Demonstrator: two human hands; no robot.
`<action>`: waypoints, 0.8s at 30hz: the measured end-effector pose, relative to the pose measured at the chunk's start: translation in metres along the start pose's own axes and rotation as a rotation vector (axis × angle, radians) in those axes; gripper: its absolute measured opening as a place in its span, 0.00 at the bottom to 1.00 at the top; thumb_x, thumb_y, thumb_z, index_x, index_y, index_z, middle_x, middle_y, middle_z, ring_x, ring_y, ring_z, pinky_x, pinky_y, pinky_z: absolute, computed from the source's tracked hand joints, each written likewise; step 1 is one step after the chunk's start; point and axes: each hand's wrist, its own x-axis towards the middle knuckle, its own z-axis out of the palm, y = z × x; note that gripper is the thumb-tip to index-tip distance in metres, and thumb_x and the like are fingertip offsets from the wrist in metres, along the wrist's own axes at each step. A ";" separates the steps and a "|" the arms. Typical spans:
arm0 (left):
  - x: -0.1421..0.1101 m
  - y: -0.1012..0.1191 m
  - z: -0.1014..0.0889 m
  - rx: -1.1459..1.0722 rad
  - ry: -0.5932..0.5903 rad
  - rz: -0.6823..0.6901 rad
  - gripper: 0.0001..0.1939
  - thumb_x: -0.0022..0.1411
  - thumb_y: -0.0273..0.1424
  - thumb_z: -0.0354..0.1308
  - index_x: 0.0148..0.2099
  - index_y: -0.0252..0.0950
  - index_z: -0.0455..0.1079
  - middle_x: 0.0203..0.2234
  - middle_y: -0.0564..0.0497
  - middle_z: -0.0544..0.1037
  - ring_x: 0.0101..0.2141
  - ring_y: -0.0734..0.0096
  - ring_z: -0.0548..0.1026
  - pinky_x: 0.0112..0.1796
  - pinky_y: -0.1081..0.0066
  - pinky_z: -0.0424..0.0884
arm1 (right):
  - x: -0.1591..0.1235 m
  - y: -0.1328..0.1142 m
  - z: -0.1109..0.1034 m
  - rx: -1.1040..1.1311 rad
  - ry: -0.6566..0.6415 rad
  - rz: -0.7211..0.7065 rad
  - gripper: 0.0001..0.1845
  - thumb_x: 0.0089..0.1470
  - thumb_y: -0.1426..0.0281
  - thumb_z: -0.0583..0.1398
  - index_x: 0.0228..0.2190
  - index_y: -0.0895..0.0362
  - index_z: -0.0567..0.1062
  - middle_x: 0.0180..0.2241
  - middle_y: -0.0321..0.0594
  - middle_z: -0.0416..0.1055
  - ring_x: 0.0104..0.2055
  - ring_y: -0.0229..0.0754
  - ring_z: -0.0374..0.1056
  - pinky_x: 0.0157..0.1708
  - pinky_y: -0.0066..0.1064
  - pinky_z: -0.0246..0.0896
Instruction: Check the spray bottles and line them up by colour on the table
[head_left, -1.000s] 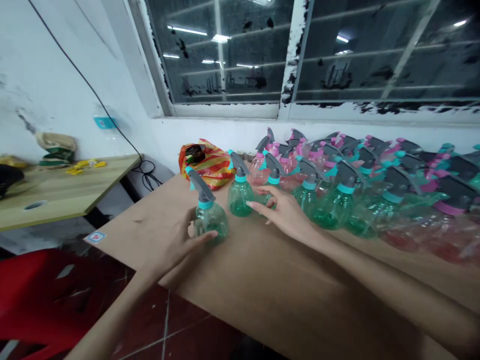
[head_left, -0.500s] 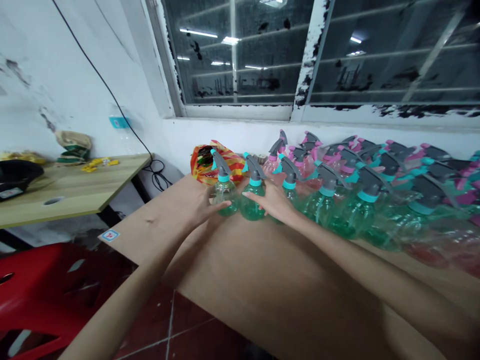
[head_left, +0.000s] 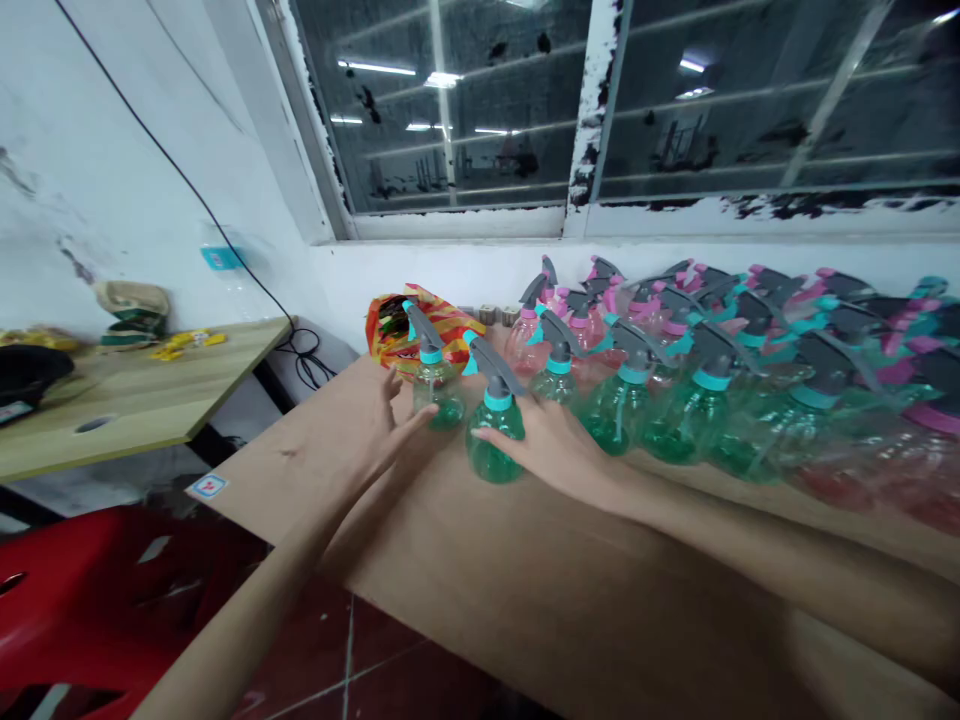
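Note:
My right hand point(head_left: 562, 448) is wrapped round a green spray bottle point(head_left: 491, 460) with a turquoise collar and a grey trigger head. That bottle stands about upright, nearer to me than its neighbours. To its left is another green spray bottle point(head_left: 448, 412), upright on the board. Beside this one my left hand point(head_left: 382, 435) has its thumb and fingers apart, with nothing in it; the thumb tip reaches in front of the bottle's lower part. Several more green spray bottles point(head_left: 615, 412) stand in a row to the right.
Behind the green row are pink spray bottles point(head_left: 526, 345), under the window. A red and yellow plastic bag point(head_left: 457, 340) lies at the back of the brown board point(head_left: 480, 570). At left are a wooden desk point(head_left: 180, 385), a red stool point(head_left: 97, 590) and a hanging black cable point(head_left: 184, 170).
My right hand has brought its green spray bottle toward me, away from the row. The left hand's fingers have come off the left bottle and spread. The camera view has shifted slightly.

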 end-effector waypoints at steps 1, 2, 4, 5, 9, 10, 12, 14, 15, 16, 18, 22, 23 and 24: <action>-0.009 0.004 -0.002 0.013 0.040 0.004 0.39 0.58 0.49 0.57 0.64 0.37 0.47 0.56 0.37 0.64 0.57 0.47 0.62 0.51 0.48 0.61 | -0.010 0.000 -0.004 -0.037 -0.007 -0.016 0.29 0.53 0.51 0.57 0.45 0.63 0.73 0.31 0.54 0.76 0.30 0.57 0.72 0.24 0.40 0.59; -0.020 0.010 -0.004 0.024 0.073 0.012 0.35 0.61 0.49 0.53 0.63 0.37 0.49 0.55 0.38 0.65 0.56 0.49 0.63 0.52 0.48 0.61 | -0.021 0.001 -0.008 -0.065 -0.013 -0.041 0.29 0.53 0.51 0.57 0.45 0.63 0.73 0.32 0.53 0.76 0.30 0.58 0.73 0.24 0.40 0.59; -0.044 0.024 -0.006 0.046 0.107 0.032 0.27 0.64 0.48 0.49 0.59 0.38 0.55 0.50 0.43 0.69 0.53 0.52 0.67 0.52 0.49 0.61 | -0.042 0.006 -0.017 -0.158 0.001 -0.094 0.31 0.54 0.50 0.56 0.46 0.63 0.72 0.34 0.53 0.77 0.31 0.58 0.73 0.25 0.40 0.59; -0.056 0.034 -0.006 0.058 0.087 0.040 0.24 0.65 0.47 0.49 0.56 0.39 0.59 0.48 0.45 0.70 0.52 0.52 0.68 0.52 0.49 0.61 | -0.052 0.009 -0.022 -0.210 0.012 -0.125 0.30 0.54 0.50 0.55 0.46 0.63 0.72 0.34 0.52 0.77 0.31 0.58 0.74 0.24 0.40 0.59; -0.097 0.082 0.008 0.098 -0.272 0.113 0.20 0.64 0.46 0.52 0.53 0.42 0.62 0.50 0.47 0.71 0.51 0.53 0.70 0.50 0.52 0.66 | -0.089 0.031 -0.041 -0.330 0.070 -0.172 0.33 0.54 0.47 0.54 0.44 0.65 0.72 0.30 0.49 0.77 0.27 0.55 0.74 0.21 0.39 0.58; -0.103 0.094 0.016 0.108 -0.392 0.133 0.23 0.63 0.46 0.55 0.56 0.43 0.60 0.53 0.47 0.70 0.52 0.52 0.69 0.51 0.51 0.65 | -0.097 0.037 -0.047 -0.354 0.089 -0.181 0.34 0.53 0.47 0.54 0.45 0.66 0.72 0.28 0.48 0.77 0.24 0.55 0.73 0.19 0.38 0.57; -0.111 0.117 0.035 0.091 -0.529 0.194 0.33 0.59 0.47 0.59 0.62 0.43 0.54 0.58 0.44 0.65 0.56 0.49 0.64 0.54 0.48 0.61 | -0.112 0.050 -0.059 -0.382 0.119 -0.209 0.36 0.52 0.46 0.55 0.46 0.66 0.71 0.24 0.45 0.76 0.22 0.54 0.73 0.18 0.37 0.55; -0.114 0.136 0.058 0.030 -0.621 0.266 0.41 0.55 0.48 0.62 0.65 0.41 0.49 0.61 0.41 0.61 0.59 0.47 0.60 0.56 0.47 0.58 | -0.126 0.062 -0.072 -0.375 0.132 -0.238 0.34 0.51 0.45 0.56 0.43 0.63 0.72 0.23 0.44 0.76 0.21 0.52 0.73 0.17 0.36 0.55; -0.115 0.145 0.070 0.001 -0.649 0.295 0.45 0.54 0.49 0.64 0.66 0.41 0.48 0.61 0.40 0.60 0.59 0.46 0.59 0.56 0.46 0.57 | -0.133 0.067 -0.078 -0.362 0.139 -0.249 0.32 0.51 0.45 0.56 0.40 0.62 0.73 0.24 0.44 0.76 0.22 0.51 0.73 0.17 0.36 0.56; -0.115 0.152 0.082 -0.017 -0.664 0.316 0.47 0.52 0.49 0.65 0.66 0.40 0.47 0.61 0.39 0.59 0.59 0.44 0.58 0.55 0.44 0.57 | -0.139 0.073 -0.085 -0.348 0.147 -0.256 0.30 0.51 0.45 0.57 0.37 0.61 0.73 0.24 0.44 0.76 0.22 0.51 0.73 0.18 0.36 0.57; -0.116 0.166 0.105 -0.045 -0.703 0.346 0.50 0.49 0.49 0.67 0.66 0.41 0.46 0.59 0.39 0.62 0.58 0.42 0.60 0.54 0.43 0.59 | -0.152 0.082 -0.100 -0.334 0.151 -0.255 0.29 0.50 0.45 0.57 0.34 0.60 0.73 0.25 0.45 0.75 0.25 0.51 0.74 0.20 0.36 0.60; -0.118 0.194 0.143 -0.086 -0.762 0.368 0.48 0.47 0.46 0.70 0.64 0.42 0.51 0.54 0.41 0.67 0.54 0.44 0.66 0.51 0.46 0.63 | -0.174 0.105 -0.128 -0.298 0.107 -0.176 0.29 0.47 0.44 0.59 0.31 0.59 0.72 0.28 0.47 0.75 0.32 0.54 0.73 0.25 0.39 0.65; -0.119 0.200 0.151 -0.095 -0.770 0.370 0.47 0.46 0.45 0.71 0.63 0.41 0.52 0.53 0.41 0.68 0.54 0.44 0.66 0.50 0.47 0.64 | -0.178 0.111 -0.135 -0.254 0.106 -0.151 0.29 0.46 0.44 0.60 0.32 0.58 0.72 0.29 0.46 0.75 0.32 0.53 0.73 0.26 0.39 0.66; -0.119 0.207 0.159 -0.105 -0.782 0.375 0.47 0.45 0.45 0.72 0.62 0.41 0.53 0.53 0.42 0.69 0.53 0.45 0.67 0.50 0.47 0.64 | -0.182 0.118 -0.142 -0.193 0.109 -0.128 0.29 0.45 0.45 0.61 0.34 0.58 0.72 0.31 0.45 0.75 0.32 0.51 0.73 0.27 0.38 0.67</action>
